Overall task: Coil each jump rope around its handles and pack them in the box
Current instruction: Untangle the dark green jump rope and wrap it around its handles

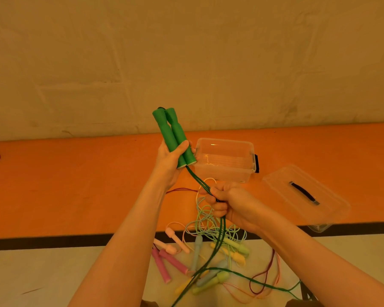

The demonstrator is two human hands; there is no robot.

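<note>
Handles, green pair side by side, gripped in left hand, raised above worktop. Green rope runs from handle ends down into right hand, fist closed round several strands; rest trails toward floor. Worktop orange, plain wall behind. Clear box open, just right of left hand; lid further right. Pastel ropes tangled below hands, apparently on floor.
</note>
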